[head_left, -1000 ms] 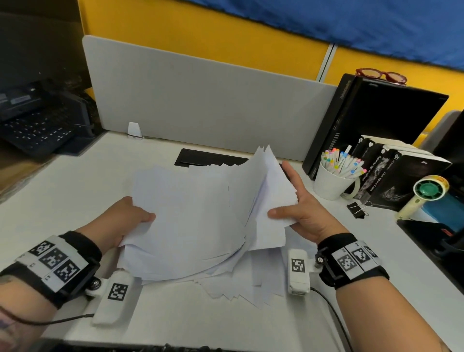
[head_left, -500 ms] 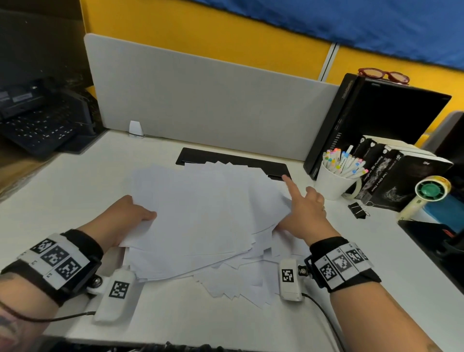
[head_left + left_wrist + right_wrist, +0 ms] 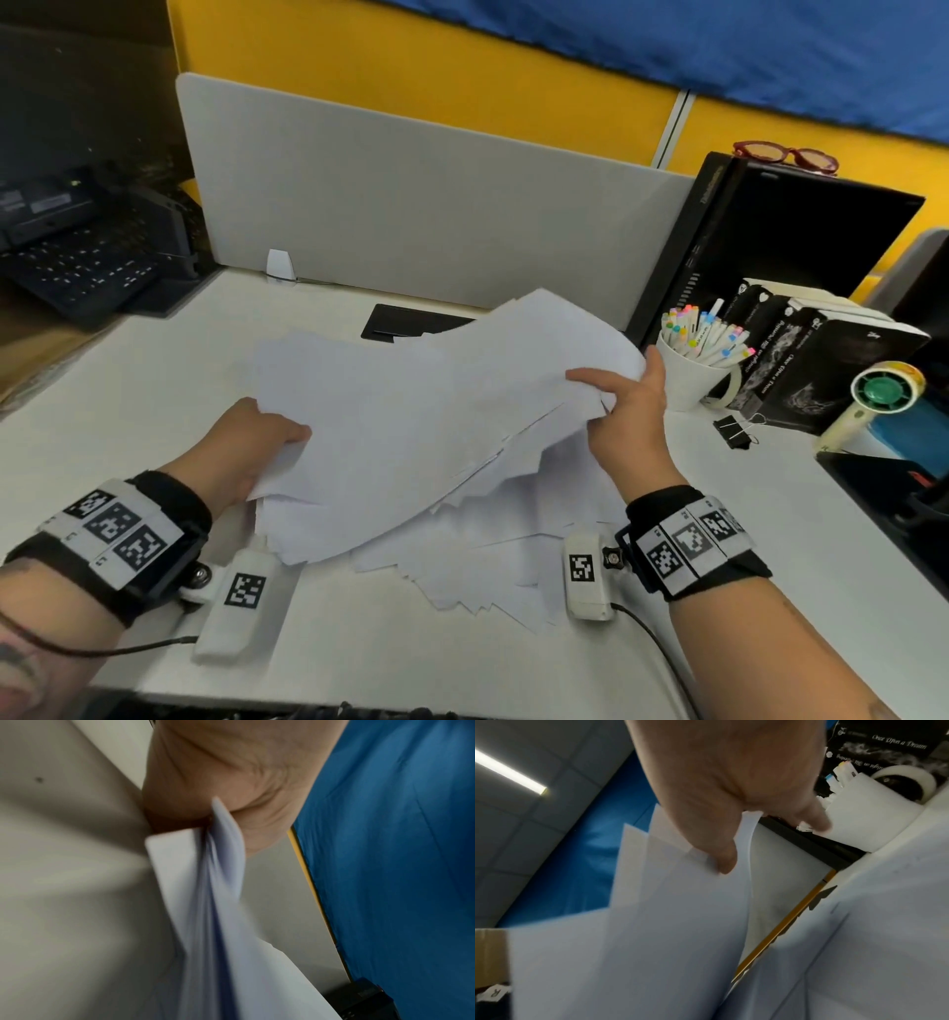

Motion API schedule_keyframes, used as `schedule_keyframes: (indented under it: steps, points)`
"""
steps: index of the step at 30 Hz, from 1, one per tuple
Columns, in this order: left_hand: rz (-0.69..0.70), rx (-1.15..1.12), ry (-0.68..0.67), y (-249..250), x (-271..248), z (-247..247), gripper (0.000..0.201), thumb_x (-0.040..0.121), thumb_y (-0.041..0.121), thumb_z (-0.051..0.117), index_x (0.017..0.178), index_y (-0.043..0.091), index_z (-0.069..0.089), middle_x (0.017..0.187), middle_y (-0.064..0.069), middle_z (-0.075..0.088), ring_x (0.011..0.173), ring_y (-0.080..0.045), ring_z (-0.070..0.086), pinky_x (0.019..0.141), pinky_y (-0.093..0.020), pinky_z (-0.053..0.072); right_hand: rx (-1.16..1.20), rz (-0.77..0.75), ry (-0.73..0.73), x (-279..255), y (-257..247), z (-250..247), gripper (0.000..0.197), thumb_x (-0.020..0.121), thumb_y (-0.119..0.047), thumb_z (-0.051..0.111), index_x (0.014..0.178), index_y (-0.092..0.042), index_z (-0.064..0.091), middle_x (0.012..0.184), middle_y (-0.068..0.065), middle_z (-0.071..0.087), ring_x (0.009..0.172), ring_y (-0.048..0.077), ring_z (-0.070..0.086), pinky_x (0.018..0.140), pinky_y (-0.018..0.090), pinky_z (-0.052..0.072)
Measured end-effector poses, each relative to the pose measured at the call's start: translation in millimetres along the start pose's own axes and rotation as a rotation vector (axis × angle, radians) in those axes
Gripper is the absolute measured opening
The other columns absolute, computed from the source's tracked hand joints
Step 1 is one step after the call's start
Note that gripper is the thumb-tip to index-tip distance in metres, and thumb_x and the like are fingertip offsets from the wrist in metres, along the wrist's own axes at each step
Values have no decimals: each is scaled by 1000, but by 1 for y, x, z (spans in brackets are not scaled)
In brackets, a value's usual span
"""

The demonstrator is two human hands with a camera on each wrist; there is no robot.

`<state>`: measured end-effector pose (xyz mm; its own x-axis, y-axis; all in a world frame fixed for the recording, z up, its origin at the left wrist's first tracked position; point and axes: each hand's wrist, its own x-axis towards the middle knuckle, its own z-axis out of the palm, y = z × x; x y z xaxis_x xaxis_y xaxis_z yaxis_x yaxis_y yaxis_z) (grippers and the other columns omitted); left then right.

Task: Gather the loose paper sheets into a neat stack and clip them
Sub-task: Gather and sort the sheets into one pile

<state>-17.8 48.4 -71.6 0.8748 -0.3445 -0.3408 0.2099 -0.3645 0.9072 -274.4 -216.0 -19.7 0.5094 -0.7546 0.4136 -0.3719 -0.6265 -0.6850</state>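
White paper sheets (image 3: pixel 411 437) are lying on a white desk (image 3: pixel 128 370), black-and-white checkered wristbands (image 3: pixel 118 534) are showing, and a yellow wall (image 3: pixel 411 77) is meeting a blue curtain (image 3: pixel 719 46).

matt white paper sheets (image 3: pixel 411 411), smooth desk (image 3: pixel 154 385)

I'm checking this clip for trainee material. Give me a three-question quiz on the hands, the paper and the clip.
1. True or false: both hands hold the raised sheets.
2. Where is the binder clip? A) on the sheets B) on the desk right of the right hand C) in the left hand
3. Fill in: more loose sheets lie ____ the raised ones.

Key: 1 true: the left hand pinches the left edge, the right hand the right edge. 2 B, in front of the mug of pens. 3 under, fanned out on the desk.
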Motion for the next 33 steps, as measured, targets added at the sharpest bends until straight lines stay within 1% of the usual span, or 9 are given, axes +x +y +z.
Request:
schedule_keyframes:
  steps: [5, 7, 9, 12, 15, 18, 21, 24, 33]
  points:
    - [4, 85, -11, 2, 1, -3, 57, 85, 12, 78, 130, 0, 47, 127, -16, 60, 113, -39, 61, 103, -53, 50, 270, 231, -146, 1, 6, 5, 51, 89, 7, 59, 117, -36, 68, 162, 15, 22, 145, 7, 15, 99, 2, 35]
    - [12, 113, -24, 1, 2, -5, 61, 78, 19, 81, 127, 3, 49, 125, -16, 62, 110, -38, 62, 101, -55, 51, 360, 362, -122, 2, 4, 12, 47, 96, -6, 51, 119, -44, 65, 155, 12, 36, 146, 28, 29, 105, 25, 47]
    - [10, 138, -24, 3, -1, -4, 61, 80, 19, 81, 128, 1, 48, 125, -14, 60, 111, -36, 60, 98, -47, 51, 527, 482, -110, 2, -3, 12, 34, 102, -16, 44, 117, -39, 65, 137, 7, 53, 111, 31, 60, 98, 47, 55]
    - [20, 173, 7, 3, 0, -1, 52, 89, 14, 75, 130, -1, 47, 124, -16, 57, 111, -37, 57, 88, -42, 48, 884, 706, -39, 2, -13, 6, 31, 97, -35, 51, 124, -22, 58, 119, 8, 64, 90, 26, 65, 74, 40, 57]
    - [38, 187, 2, 3, -1, -1, 48, 91, 15, 74, 128, 0, 47, 124, -16, 57, 108, -35, 57, 85, -41, 47, 853, 823, 141, 6, -3, 5, 83, 81, -53, 70, 147, -36, 23, 138, 3, 52, 120, 26, 54, 98, 53, 48]
    - [52, 192, -15, 3, -3, -1, 44, 91, 14, 73, 124, 1, 47, 120, -14, 57, 101, -32, 57, 81, -39, 45, 679, 875, 96, 2, 1, 2, 108, 78, -25, 83, 154, -26, 7, 133, 5, 46, 122, 27, 48, 100, 48, 42]
    - [58, 195, -21, 5, -5, 0, 44, 92, 13, 73, 125, 1, 47, 119, -14, 57, 97, -31, 56, 80, -39, 45, 680, 895, -164, -1, 1, 6, 62, 77, -20, 83, 132, -9, 56, 123, 12, 67, 115, 35, 62, 92, 42, 50]
    - [54, 207, -26, 7, -7, 0, 45, 91, 15, 73, 126, 1, 48, 121, -14, 58, 104, -34, 58, 83, -42, 47, 818, 947, -332, -9, -4, 13, 21, 90, -8, 72, 110, -7, 67, 107, 17, 75, 97, 35, 72, 79, 46, 60]
    - [14, 165, -16, 6, -5, 2, 53, 91, 15, 74, 134, 1, 45, 126, -14, 56, 112, -37, 57, 91, -43, 48, 562, 650, 170, 2, -4, 16, 12, 99, -10, 58, 109, -10, 51, 93, 5, 61, 91, 30, 63, 86, 34, 47]
